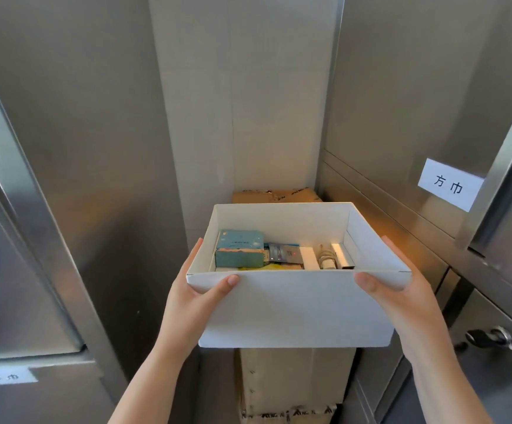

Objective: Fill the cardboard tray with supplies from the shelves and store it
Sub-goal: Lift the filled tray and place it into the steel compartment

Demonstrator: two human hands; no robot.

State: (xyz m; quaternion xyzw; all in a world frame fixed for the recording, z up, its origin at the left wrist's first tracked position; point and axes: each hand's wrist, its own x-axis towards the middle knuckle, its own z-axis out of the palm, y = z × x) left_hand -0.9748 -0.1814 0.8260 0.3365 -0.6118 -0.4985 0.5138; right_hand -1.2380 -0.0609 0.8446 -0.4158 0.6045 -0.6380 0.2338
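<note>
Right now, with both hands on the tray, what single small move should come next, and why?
Probably lower the white tray onto the brown box just beyond it: it already holds supplies, the left hand and right hand grip its front corners, and it seems to hang above that box.

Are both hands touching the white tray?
Touching. The head view shows the left hand and right hand gripping the white tray at its near corners, thumbs on its front wall.
</note>
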